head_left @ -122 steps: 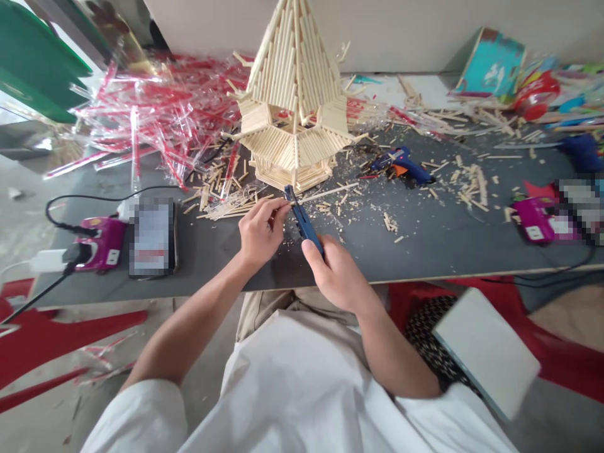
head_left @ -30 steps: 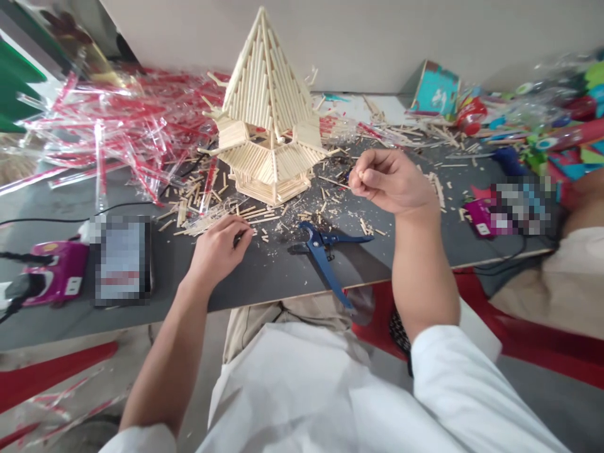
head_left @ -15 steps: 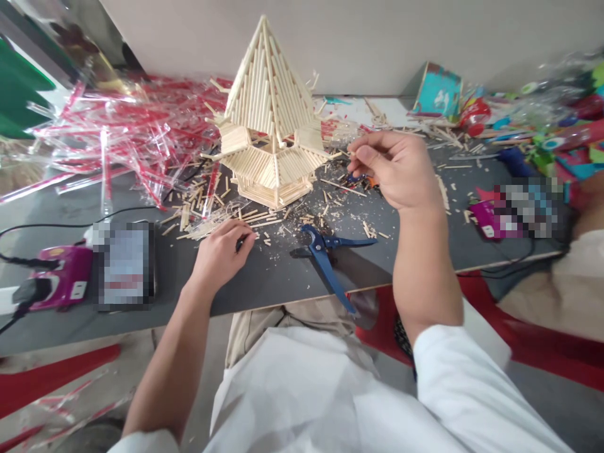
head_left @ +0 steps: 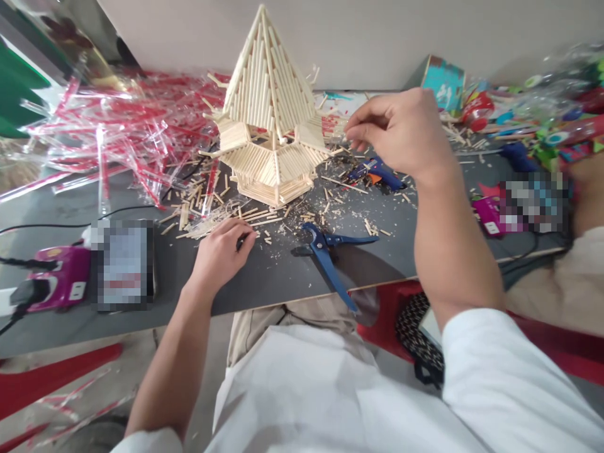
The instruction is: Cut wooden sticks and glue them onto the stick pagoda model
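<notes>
A tower-like model of pale thin sticks stands on the dark table, with a pointed roof and flared eaves. My right hand hangs in the air to its right, thumb and fingers pinched; whatever may be between the tips is too small to make out. On the table in front of the model rests my left hand, its fingers curled under and the palm hidden. To the right of that hand lies a blue-handled cutter, handles spread. A blue glue gun with an orange part lies below my right hand.
Red-and-clear plastic sleeves are heaped at the back left. Cut stick pieces litter the table. A blurred-out phone sits beside a purple power strip. Plastic scraps crowd the right, near another person's arm.
My right hand has risen and shifted slightly away from the model's eave, turning at the wrist. More of the glue gun shows now. My left hand has stayed put.
</notes>
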Demonstrator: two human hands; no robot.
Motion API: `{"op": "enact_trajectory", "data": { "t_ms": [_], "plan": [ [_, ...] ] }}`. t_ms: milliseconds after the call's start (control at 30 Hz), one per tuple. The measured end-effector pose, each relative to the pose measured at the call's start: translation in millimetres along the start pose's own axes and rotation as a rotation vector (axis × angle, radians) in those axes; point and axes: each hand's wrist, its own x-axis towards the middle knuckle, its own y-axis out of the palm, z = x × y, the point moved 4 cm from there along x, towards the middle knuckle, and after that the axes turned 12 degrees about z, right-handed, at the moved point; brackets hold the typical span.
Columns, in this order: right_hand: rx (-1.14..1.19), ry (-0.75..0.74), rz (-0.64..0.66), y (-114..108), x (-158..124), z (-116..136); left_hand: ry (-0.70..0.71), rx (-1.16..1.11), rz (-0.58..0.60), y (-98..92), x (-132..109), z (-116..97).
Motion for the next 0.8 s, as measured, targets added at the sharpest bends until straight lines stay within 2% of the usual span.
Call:
{"op": "enact_trajectory", "data": {
  "t_ms": [167,267,400,800],
  "plan": [
    [-0.209,-0.019,0.168,-1,8,20,0.0,-0.002,0.008,0.9,-1,0],
    [-0.315,-0.033,0.218,0,10,25,0.004,0.002,0.003,0.5,-1,0],
    [-0.393,-0.058,0.227,-1,9,26,0.006,0.009,0.009,-0.6,0,-1],
    [-0.424,-0.06,0.244,-2,4,32,-0.006,0.015,0.021,-1.4,-1,-2]
  ]
}}
